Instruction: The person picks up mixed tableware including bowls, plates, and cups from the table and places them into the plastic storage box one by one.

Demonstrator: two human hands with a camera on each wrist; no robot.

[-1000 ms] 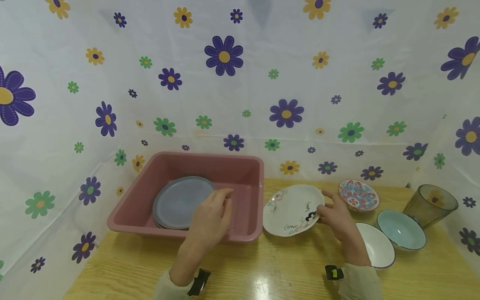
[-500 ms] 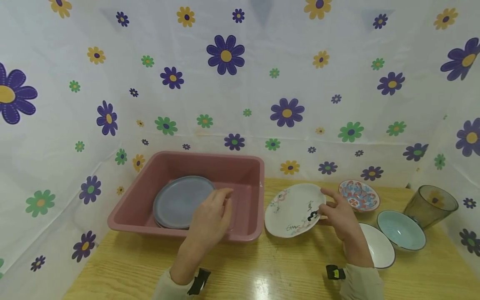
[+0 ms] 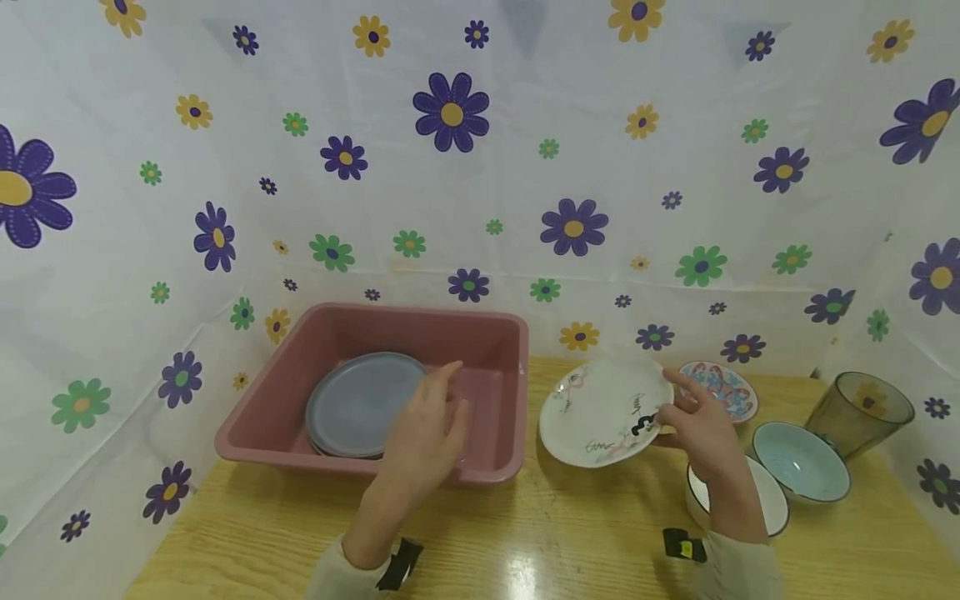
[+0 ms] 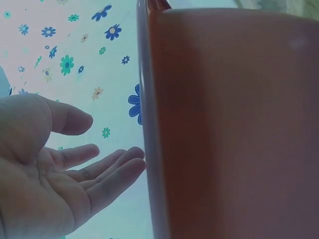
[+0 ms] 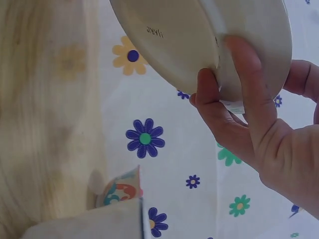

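Observation:
In the head view my right hand (image 3: 705, 433) pinches the right rim of a white plate (image 3: 600, 408) with floral decoration. The plate is tilted above the table. From below, the right wrist view shows its underside (image 5: 174, 40), with fingers beneath and the thumb at the rim. My left hand (image 3: 426, 433) is over the front edge of a pink basin (image 3: 427, 329), its fingers loosely extended and holding nothing. In the left wrist view those fingers (image 4: 114, 181) are close to the basin's rim; contact is unclear. A blue-grey plate (image 3: 363, 404) lies inside the basin.
Right of the plate stand a red-and-blue patterned bowl (image 3: 723, 392), a white bowl (image 3: 768, 496), a light-blue bowl (image 3: 802, 462) and a tinted glass (image 3: 858, 417). All are on the wooden table (image 3: 585, 533). A flowered curtain (image 3: 510, 175) surrounds the back and sides.
My right hand has shifted right and slightly up with the white plate, away from the basin. My left hand stays in place, its fingers spread a little more.

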